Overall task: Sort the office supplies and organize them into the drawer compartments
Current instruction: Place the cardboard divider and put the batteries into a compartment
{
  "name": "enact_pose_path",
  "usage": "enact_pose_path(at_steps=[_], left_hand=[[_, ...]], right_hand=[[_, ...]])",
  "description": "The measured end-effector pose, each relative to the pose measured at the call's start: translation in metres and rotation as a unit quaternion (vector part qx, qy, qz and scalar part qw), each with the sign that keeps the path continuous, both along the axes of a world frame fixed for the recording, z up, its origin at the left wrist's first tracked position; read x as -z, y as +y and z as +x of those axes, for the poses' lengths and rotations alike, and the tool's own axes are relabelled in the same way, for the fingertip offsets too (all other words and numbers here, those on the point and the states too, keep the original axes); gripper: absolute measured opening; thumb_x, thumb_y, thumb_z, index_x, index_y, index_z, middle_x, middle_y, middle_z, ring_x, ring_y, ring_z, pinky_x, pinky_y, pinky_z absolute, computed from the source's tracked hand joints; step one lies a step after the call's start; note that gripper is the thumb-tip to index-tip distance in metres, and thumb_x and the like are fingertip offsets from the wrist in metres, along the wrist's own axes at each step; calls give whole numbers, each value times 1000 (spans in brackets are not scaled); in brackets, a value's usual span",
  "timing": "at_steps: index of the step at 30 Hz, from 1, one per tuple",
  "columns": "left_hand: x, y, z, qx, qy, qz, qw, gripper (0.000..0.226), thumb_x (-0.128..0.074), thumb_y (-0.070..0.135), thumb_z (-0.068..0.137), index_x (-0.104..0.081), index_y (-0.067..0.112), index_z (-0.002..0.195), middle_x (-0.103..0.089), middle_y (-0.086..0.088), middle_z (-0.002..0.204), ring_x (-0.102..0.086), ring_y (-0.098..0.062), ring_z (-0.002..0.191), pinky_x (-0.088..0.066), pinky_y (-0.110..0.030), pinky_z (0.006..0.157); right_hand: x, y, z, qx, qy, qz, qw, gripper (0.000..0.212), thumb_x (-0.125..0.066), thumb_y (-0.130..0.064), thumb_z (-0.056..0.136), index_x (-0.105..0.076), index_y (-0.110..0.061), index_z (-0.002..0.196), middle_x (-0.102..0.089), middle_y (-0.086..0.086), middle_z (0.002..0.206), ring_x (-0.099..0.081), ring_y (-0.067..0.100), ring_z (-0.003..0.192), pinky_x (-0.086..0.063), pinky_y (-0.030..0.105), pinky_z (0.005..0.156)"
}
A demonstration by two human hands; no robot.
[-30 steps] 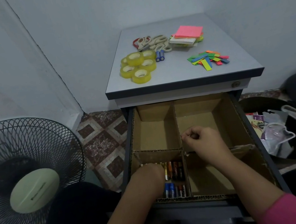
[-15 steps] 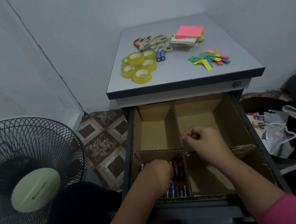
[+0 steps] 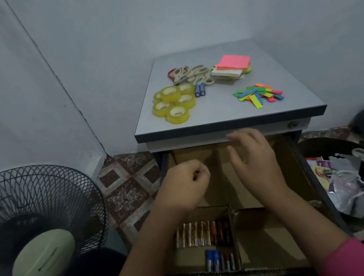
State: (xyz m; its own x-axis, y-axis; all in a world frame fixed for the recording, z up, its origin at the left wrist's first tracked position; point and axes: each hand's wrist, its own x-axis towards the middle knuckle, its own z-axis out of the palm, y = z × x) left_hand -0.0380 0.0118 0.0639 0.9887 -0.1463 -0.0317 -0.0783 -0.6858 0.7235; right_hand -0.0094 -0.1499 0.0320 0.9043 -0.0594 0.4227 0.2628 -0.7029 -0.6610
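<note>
Above the open drawer (image 3: 311, 179), left hand (image 3: 184, 186) fingers curl empty, right hand (image 3: 255, 162) fingers spread wide.

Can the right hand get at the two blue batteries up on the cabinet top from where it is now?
Probably yes. The right hand is open and holds nothing, raised over the drawer near the cabinet's front edge. The blue batteries lie uncovered between the tape rolls and the scissors, with bare surface in front of them.

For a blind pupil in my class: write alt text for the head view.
Two hands, left hand curled, right hand open, hover over an open drawer with batteries in its near-left compartment. Tape rolls, scissors and sticky notes lie on the cabinet top.
</note>
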Motion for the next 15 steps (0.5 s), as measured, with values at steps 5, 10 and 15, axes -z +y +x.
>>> enact_pose_path(at_steps=[5, 10, 15], left_hand=[[-22, -31, 55, -65, -190, -11, 980, 30, -43, 14, 100, -58, 15, 125, -58, 0, 124, -53, -12, 114, -41, -23, 94], [-36, -57, 131, -124, -111, 148, 975, 36, -47, 15, 97, -46, 13, 133, -58, -11, 124, -57, -26, 108, -44, -33, 77], [-47, -61, 167, -126, -43, 192, 972, 43, -45, 12, 95, -44, 10, 138, -57, -14, 127, -57, -29, 111, -45, -35, 78]], right_hand=[[-40, 12, 64, -12, -15, -55, 998, 36, -51, -15, 96, -53, -13, 132, -53, 4, 128, -50, 14, 117, -42, 26, 97], [-64, 11, 125, -13, 98, -142, 985, 46, -49, -21, 96, -42, -17, 141, -57, 13, 130, -51, 29, 120, -42, 36, 92], [-68, 12, 156, -63, 145, -264, 952, 71, -64, -22, 80, -32, -25, 143, -58, 11, 129, -55, 31, 115, -45, 36, 88]])
